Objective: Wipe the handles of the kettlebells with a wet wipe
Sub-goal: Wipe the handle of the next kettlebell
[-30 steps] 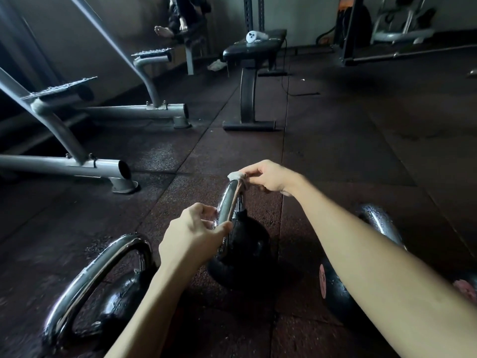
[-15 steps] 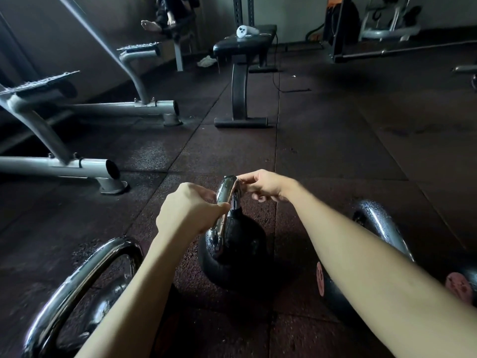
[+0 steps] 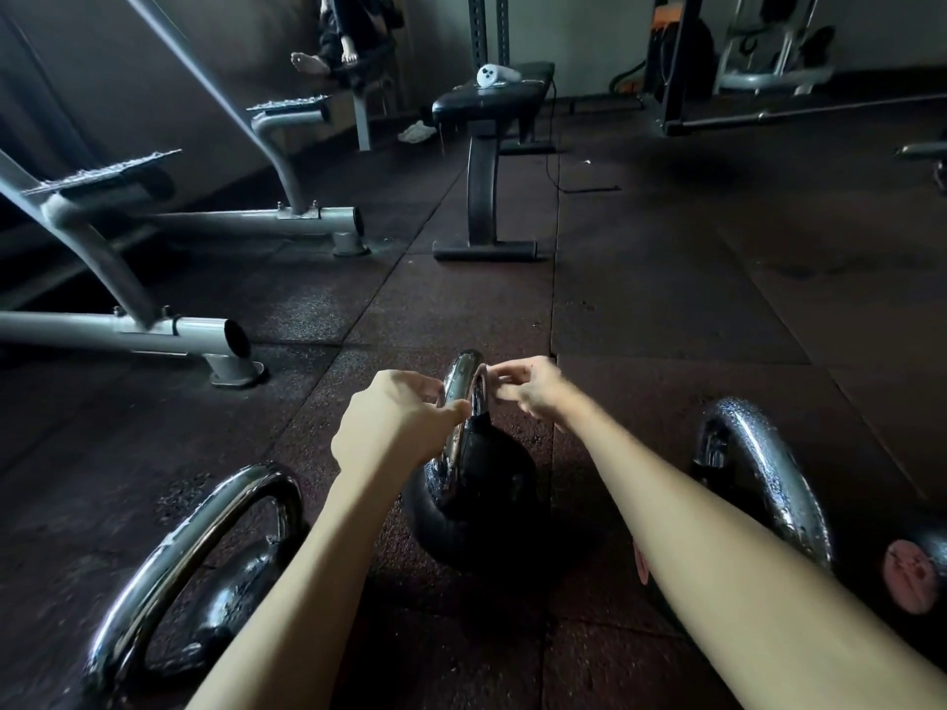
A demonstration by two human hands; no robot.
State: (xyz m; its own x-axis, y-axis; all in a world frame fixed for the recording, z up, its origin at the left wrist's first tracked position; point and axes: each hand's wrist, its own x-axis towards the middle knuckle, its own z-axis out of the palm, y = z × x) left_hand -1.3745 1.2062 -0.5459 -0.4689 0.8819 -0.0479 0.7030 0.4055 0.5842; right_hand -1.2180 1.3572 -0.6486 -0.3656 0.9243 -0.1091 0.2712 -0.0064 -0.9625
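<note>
On the near floor, the left hand (image 3: 397,427) grips the chrome handle (image 3: 462,376) of the middle kettlebell (image 3: 484,504); the right hand (image 3: 530,392) pinches the handle's top.

Black kettlebell (image 3: 479,509) with chrome handle (image 3: 462,374) on speckled maroon floor (image 3: 666,299).
</note>
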